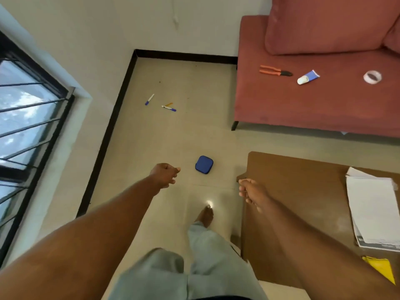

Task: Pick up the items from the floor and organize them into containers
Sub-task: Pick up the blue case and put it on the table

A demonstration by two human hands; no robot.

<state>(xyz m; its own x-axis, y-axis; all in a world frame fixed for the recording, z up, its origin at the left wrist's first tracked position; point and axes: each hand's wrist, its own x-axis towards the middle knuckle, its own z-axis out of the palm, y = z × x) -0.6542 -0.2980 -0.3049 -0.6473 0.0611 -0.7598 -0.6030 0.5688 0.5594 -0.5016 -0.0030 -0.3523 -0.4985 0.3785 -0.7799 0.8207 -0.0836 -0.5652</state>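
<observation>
1. The blue case (pixel 204 164) lies flat on the floor (pixel 173 137). Our left hand (pixel 165 174) hangs just beside it and our right hand (pixel 249 191) hangs near its other side, both loosely curled and holding nothing.
2. We judge the case light, fairly stiff and round-cornered, so we take it across two opposite edges.
3. Well beyond the case lie the pens (pixel 169 108). They look thin, light and apt to roll, so we pinch each mid-barrel.

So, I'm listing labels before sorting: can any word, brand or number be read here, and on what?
None is legible.
Blue and white tube on the sofa: any print too blurred.
Stack of papers on the table: dark strip along one edge, unreadable.
Pens and blue case on the floor: no markings show.
</observation>
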